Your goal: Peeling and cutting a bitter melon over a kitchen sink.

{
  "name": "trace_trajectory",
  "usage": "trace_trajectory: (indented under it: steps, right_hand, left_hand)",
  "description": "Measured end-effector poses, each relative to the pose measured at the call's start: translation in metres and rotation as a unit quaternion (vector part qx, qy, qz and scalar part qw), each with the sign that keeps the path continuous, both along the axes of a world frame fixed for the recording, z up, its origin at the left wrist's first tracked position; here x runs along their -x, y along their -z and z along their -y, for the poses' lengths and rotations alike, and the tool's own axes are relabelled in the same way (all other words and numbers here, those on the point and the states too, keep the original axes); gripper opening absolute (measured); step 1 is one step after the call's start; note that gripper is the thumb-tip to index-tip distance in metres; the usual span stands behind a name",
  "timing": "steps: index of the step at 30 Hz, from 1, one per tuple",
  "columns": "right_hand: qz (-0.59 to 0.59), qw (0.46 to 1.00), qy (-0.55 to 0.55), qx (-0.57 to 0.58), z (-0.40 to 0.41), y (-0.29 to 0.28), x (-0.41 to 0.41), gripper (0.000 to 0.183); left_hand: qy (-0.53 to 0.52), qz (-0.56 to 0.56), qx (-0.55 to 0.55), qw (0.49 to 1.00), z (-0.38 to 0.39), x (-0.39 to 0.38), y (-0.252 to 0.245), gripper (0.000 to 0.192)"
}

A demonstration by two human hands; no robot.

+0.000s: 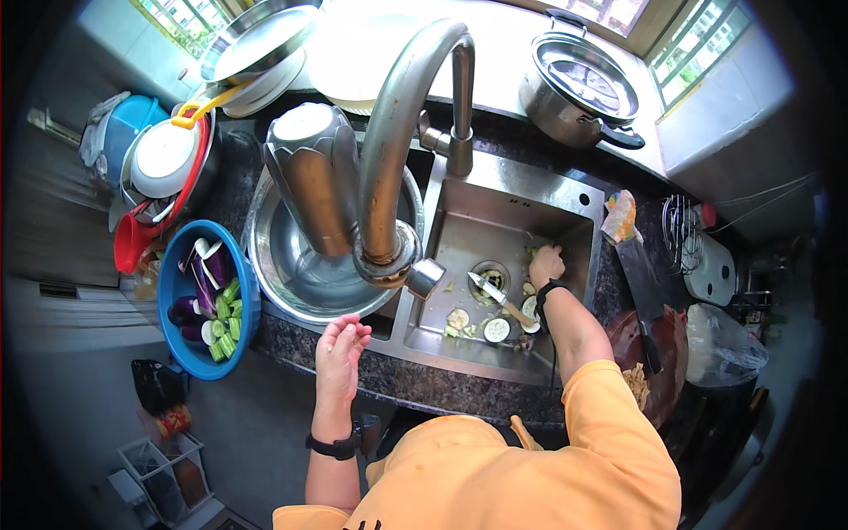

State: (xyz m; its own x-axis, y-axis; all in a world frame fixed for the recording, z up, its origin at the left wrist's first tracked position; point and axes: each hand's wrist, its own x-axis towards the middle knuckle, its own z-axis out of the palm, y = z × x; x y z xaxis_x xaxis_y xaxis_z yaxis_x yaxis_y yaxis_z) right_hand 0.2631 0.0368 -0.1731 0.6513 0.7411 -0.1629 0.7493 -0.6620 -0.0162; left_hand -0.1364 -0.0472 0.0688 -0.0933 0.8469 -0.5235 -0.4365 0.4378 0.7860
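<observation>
In the right part of the stainless steel sink (pixel 457 212), my right hand (pixel 547 264) reaches down to the floor near the right wall. Its fingers are bent and mostly hidden, with green scraps beside them. A small knife with a wooden handle (pixel 517 311) lies across the drain (pixel 490 281), its blade pointing up and left. Pale round vegetable slices (pixel 497 330) and peelings are scattered around it. My left hand (pixel 341 354) hovers before the counter's front edge, near the large metal basin (pixel 318 306). Its fingers are loosely curled, slightly apart, and hold nothing visible.
A gooseneck tap (pixel 391 146) arches over the sink. Left stands a blue plastic basin (pixel 250 311) of eggplants (pixel 205 285) and cut green vegetables (pixel 226 321). On the right, a cleaver (pixel 636 271) rests partly over a chopping board (pixel 669 371). A lidded pot (pixel 563 109) sits behind.
</observation>
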Motion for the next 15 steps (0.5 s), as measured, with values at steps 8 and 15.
trace_trajectory:
  steps: [8,15]
  right_hand:
    - [-0.068,0.993,-0.094,0.015,-0.002,-0.039,0.006,0.02]
    - [-0.345,0.934,-0.079,0.052,0.009,-0.102,0.043,0.028]
  left_hand:
    - [0.101,-0.01,0.002,0.995,0.004,-0.04,0.004,0.018]
    - [0.175,0.051,0.039,0.982,0.007,-0.068,0.029,0.022]
